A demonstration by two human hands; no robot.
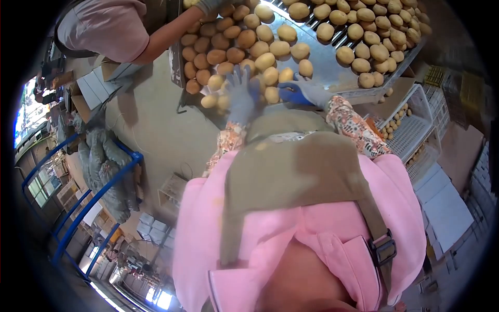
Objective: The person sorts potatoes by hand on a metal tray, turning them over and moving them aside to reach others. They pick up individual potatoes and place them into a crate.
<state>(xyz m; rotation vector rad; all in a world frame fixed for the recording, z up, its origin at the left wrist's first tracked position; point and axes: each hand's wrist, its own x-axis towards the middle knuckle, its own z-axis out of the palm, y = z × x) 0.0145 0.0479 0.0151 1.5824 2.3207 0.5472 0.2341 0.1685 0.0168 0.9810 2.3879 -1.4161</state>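
Many yellow-brown potatoes (260, 47) lie on a metal sorting table (325, 62) in front of me. My left hand (241, 96), in a grey-blue glove, hovers with fingers spread over the potatoes at the table's near edge; it is blurred and holds nothing that I can see. My right hand (295, 94), in a darker blue glove, rests low at the same edge beside a potato (271, 94). Whether it grips one is hidden. Floral sleeves, a pink top and an olive apron (291, 171) fill the lower view.
A co-worker's arm (166, 31) with a gloved hand reaches onto the potatoes from the upper left. A white plastic crate (416, 130) holding small potatoes stands at the right. A blue metal frame (99, 192), grey sacks (104, 166) and cardboard boxes (99, 86) are at the left.
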